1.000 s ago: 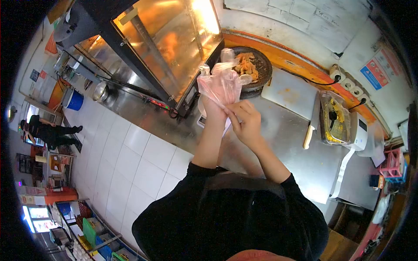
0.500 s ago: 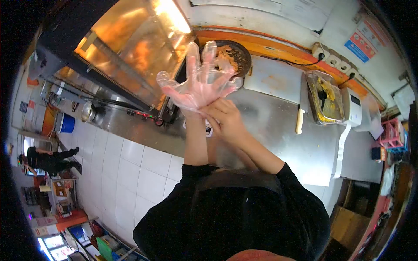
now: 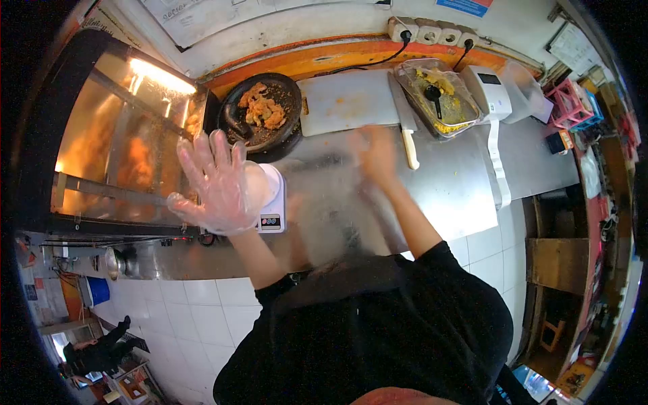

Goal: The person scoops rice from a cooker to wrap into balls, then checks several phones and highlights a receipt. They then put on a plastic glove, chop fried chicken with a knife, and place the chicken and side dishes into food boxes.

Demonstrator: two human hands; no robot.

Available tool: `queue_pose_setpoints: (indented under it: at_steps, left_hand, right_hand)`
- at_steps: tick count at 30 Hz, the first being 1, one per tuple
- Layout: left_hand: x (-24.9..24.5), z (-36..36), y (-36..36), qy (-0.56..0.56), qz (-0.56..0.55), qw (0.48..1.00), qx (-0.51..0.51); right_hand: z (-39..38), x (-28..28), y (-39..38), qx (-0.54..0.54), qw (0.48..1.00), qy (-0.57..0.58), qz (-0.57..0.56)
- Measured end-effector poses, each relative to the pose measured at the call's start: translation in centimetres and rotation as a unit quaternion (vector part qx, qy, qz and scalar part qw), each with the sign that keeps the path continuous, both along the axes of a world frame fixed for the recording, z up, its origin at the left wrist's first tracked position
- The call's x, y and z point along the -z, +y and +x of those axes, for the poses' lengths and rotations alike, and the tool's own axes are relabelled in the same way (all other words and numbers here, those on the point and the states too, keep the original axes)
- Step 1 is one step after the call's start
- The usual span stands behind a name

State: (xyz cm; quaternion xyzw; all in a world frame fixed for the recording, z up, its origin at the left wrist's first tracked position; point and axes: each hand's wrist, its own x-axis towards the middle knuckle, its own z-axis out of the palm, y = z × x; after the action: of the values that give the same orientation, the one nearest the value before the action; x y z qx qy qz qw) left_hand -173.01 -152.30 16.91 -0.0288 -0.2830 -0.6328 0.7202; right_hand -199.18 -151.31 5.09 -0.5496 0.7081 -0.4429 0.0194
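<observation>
My left hand point(image 3: 223, 185) wears a clear plastic glove, fingers spread, with nothing held. It is raised in front of a glass-fronted heated cabinet point(image 3: 128, 148), beside a white digital scale point(image 3: 273, 202). My right hand point(image 3: 376, 154) is bare and smeared by motion over the steel counter, so its fingers cannot be made out. Behind my left hand sits a dark stone mortar point(image 3: 287, 101) with orange-brown food point(image 3: 263, 111) and a pestle in it. A white cutting board point(image 3: 347, 101) lies beyond my right hand, and a knife point(image 3: 410, 145) with a pale handle lies at its right.
A clear tray point(image 3: 472, 108) holds yellow food and a black spoon. To its right stands a white label printer point(image 3: 493, 91) with a paper strip hanging out. Power sockets point(image 3: 428, 32) line the wall. A person in dark clothes point(image 3: 101, 351) is at the far lower left.
My hands have come apart; my right hand has let go of the glove's wrist and moved right. The view has turned, showing more of the mortar and scale.
</observation>
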Motion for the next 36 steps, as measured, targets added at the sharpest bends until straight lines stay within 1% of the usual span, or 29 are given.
queue_pose_setpoints:
  at_steps: [1, 2, 4, 7, 8, 10, 11, 12, 14, 15, 16, 17, 18, 19, 20, 21, 22, 23, 25, 26, 27, 28, 29, 31, 32, 33, 34, 35, 36]
  left_hand:
    - [0.0, 0.5, 0.1, -0.05, 0.045, 0.995, -0.068]
    - [1.8, 2.0, -0.4, 0.059, -0.046, 0.995, 0.061]
    - [3.6, 3.5, -1.0, 0.068, -0.045, 0.992, 0.095]
    - [5.9, 5.3, -0.9, 0.065, -0.014, 0.989, 0.131]
    - [6.6, 5.9, -0.7, 0.051, 0.016, 0.989, 0.14]
    - [8.0, 7.2, -0.4, 0.05, 0.038, 0.991, 0.12]
    - [8.6, 7.9, -0.2, 0.047, 0.063, 0.991, 0.111]
    - [9.0, 8.4, 0.1, 0.056, 0.054, 0.991, 0.107]
    - [9.6, 9.4, 0.6, 0.069, 0.067, 0.991, 0.088]
    - [9.8, 9.7, 0.7, 0.08, 0.081, 0.989, 0.092]
    - [9.7, 9.7, 0.8, 0.081, 0.082, 0.99, 0.087]
    - [9.9, 9.8, 0.7, 0.083, 0.082, 0.99, 0.076]
    - [10.1, 9.8, 0.4, 0.076, 0.076, 0.991, 0.077]
    - [10.3, 9.8, 0.3, 0.069, 0.071, 0.992, 0.079]
    - [10.3, 9.7, 0.2, 0.069, 0.072, 0.992, 0.072]
    - [10.3, 9.5, 0.0, -0.034, 0.111, 0.993, 0.012]
    - [10.3, 9.4, -0.2, -0.136, 0.148, 0.978, -0.048]
    - [10.4, 9.3, -0.5, -0.134, 0.147, 0.979, -0.053]
    - [10.5, 9.2, -0.9, -0.214, 0.174, 0.958, -0.079]
    - [10.4, 9.2, -1.0, -0.215, 0.177, 0.957, -0.081]
    - [10.3, 9.1, -1.1, -0.228, 0.208, 0.947, -0.092]
    - [10.0, 8.9, -1.3, -0.239, 0.237, 0.936, -0.104]
    - [9.6, 8.9, -1.9, -0.239, 0.237, 0.936, -0.107]
    - [9.0, 8.8, -2.9, -0.277, 0.391, 0.867, -0.134]
    - [10.0, 9.0, -3.5, -0.276, 0.392, 0.867, -0.137]
    - [11.4, 9.1, -4.2, -0.348, 0.351, 0.853, -0.168]
    - [12.6, 9.5, -5.0, -0.417, 0.307, 0.832, -0.199]
    - [11.4, 8.9, -5.9, -0.417, 0.308, 0.832, -0.2]
    - [9.0, 7.5, -7.0, -0.612, 0.168, 0.718, -0.288]
  right_hand:
    - [-4.2, 0.9, -0.3, 0.097, 0.973, 0.122, 0.171]
    - [-5.8, 2.3, 0.1, 0.202, 0.918, 0.159, 0.302]
    - [-8.9, 6.4, 0.4, 0.195, 0.91, 0.145, 0.335]
    - [-11.6, 7.3, -0.2, 0.145, 0.921, 0.12, 0.341]
    - [-12.1, 6.4, 0.3, 0.128, 0.918, 0.158, 0.341]
    - [-11.6, 1.4, 1.0, 0.118, 0.94, 0.177, 0.267]
    - [-12.7, -0.4, 1.1, 0.056, 0.933, 0.225, 0.275]
    - [-12.2, -4.0, 1.2, 0.067, 0.942, 0.205, 0.258]
    - [-13.4, -8.3, 0.8, 0.051, 0.937, 0.311, 0.15]
    - [-12.9, -11.4, 0.4, 0.063, 0.935, 0.309, 0.16]
    - [-13.7, -13.0, -1.0, -0.012, 0.952, 0.303, -0.035]
    - [-14.7, -14.2, -2.5, -0.006, 0.939, 0.337, -0.073]
    - [-14.6, -15.8, -3.6, -0.001, 0.958, 0.286, -0.032]
    - [-14.1, -16.6, -4.7, -0.009, 0.958, 0.286, -0.032]
    - [-13.5, -17.2, -5.9, -0.014, 0.975, 0.218, -0.035]
    - [-13.1, -17.4, -7.1, -0.019, 0.988, 0.149, -0.036]
    - [-12.9, -17.3, -8.2, -0.019, 0.986, 0.152, -0.058]
    - [-13.4, -16.8, -9.7, -0.023, 0.986, 0.153, -0.06]
    - [-15.9, -14.1, -13.8, -0.122, 0.978, 0.087, -0.148]
    - [-15.1, -13.6, -15.8, -0.191, 0.96, -0.1, -0.18]
    - [-15.3, -13.4, -16.4, -0.192, 0.96, -0.102, -0.177]
    - [-15.6, -13.5, -17.2, -0.229, 0.919, -0.265, -0.178]
    - [-14.7, -14.6, -17.7, -0.26, 0.852, -0.419, -0.176]
    - [-13.9, -15.0, -17.9, -0.275, 0.837, -0.422, -0.212]
    - [-13.9, -14.1, -18.4, -0.264, 0.834, -0.429, -0.225]
    - [-12.6, -14.7, -18.1, -0.253, 0.83, -0.437, -0.238]
    - [-10.0, -14.0, -18.0, -0.125, 0.874, -0.41, -0.227]
    - [-9.9, -13.7, -18.2, -0.127, 0.874, -0.411, -0.227]
    - [-9.9, -13.4, -18.7, -0.172, 0.863, -0.423, -0.217]
